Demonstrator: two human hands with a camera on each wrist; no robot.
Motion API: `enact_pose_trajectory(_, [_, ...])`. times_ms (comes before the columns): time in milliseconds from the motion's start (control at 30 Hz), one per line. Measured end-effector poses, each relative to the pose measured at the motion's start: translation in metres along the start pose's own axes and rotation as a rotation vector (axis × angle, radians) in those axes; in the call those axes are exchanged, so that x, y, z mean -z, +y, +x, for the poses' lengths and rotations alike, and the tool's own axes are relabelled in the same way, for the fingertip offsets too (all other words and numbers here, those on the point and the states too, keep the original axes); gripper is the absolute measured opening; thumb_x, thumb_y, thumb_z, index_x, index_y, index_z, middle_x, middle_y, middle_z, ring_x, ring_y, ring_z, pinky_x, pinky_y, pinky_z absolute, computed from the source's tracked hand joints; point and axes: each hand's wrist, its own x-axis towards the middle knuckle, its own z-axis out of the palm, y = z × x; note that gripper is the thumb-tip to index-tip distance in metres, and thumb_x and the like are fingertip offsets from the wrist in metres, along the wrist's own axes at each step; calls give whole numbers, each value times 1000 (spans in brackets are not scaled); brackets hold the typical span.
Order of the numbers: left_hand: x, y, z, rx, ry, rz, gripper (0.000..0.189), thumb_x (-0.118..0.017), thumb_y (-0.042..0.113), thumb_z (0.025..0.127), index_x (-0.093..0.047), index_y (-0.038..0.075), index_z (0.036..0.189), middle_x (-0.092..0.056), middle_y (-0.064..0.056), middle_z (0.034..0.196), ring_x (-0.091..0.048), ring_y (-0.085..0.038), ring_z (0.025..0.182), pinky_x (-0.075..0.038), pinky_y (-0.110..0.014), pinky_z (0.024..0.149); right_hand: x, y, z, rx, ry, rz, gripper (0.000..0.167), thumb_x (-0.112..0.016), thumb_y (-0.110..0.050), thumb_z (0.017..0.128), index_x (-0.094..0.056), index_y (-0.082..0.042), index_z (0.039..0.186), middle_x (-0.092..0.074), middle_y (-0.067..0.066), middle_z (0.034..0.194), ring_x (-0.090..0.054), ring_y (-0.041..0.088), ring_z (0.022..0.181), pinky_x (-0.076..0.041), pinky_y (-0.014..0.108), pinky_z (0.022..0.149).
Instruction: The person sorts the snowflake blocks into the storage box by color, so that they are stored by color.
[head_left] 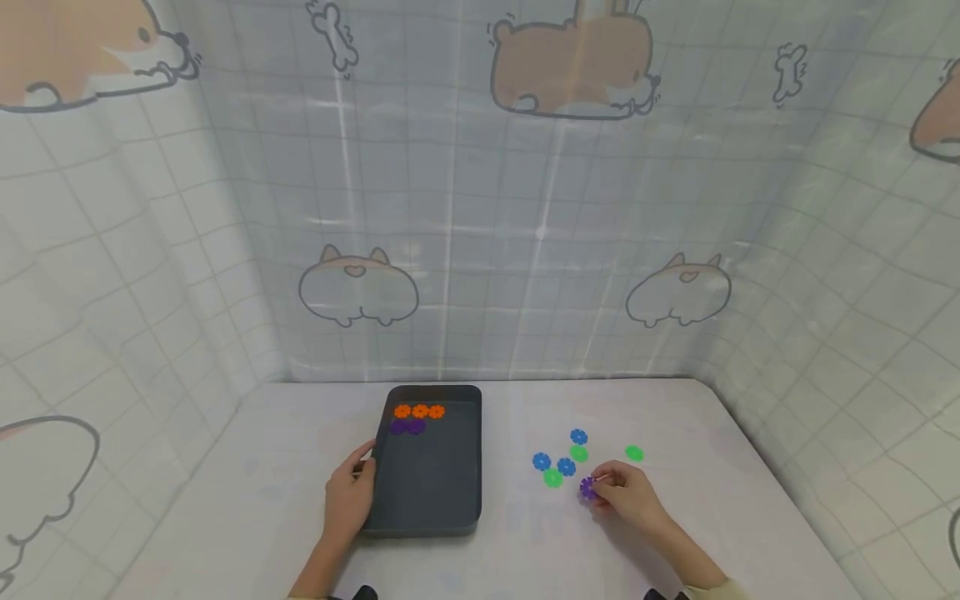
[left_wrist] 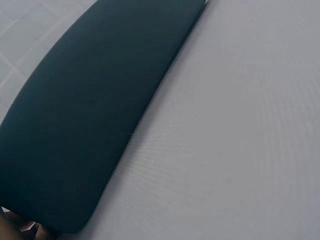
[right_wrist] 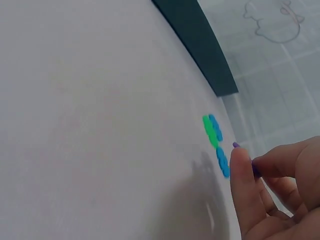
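Observation:
A dark grey rectangular tray (head_left: 429, 492) lies left of centre on the white table. My left hand (head_left: 351, 493) holds its left side, fingers and thumb at the rim; the left wrist view shows the tray wall (left_wrist: 95, 110) large, with only bits of fingers (left_wrist: 45, 232) at the lower left corner. At the tray's far end are three orange flower-shaped discs (head_left: 420, 411) above two purple ones (head_left: 407, 427). My right hand (head_left: 626, 497) pinches another purple notched disc (head_left: 587, 488) between thumb and fingertips, seen edge-on and partly covered in the right wrist view.
Left of and beyond my right hand lie three blue discs (head_left: 566, 467) and three green discs (head_left: 553, 477), one green disc (head_left: 634, 452) apart at the right. Behind and at both sides, a tile-patterned sheet (head_left: 480, 317) with dog drawings encloses the table.

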Motion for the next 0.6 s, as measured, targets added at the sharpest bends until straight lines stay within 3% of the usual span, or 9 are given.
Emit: enact_pose_trajectory(600, [1, 1, 0, 21, -17, -6, 35, -49, 13, 100, -60, 10, 133, -66, -17, 105, -62, -26, 87, -47, -38, 71, -62, -45, 13, 125, -211, 181, 19, -69, -3, 88, -64, 7, 104, -66, 11, 84, -66, 18, 72, -55, 31, 65])
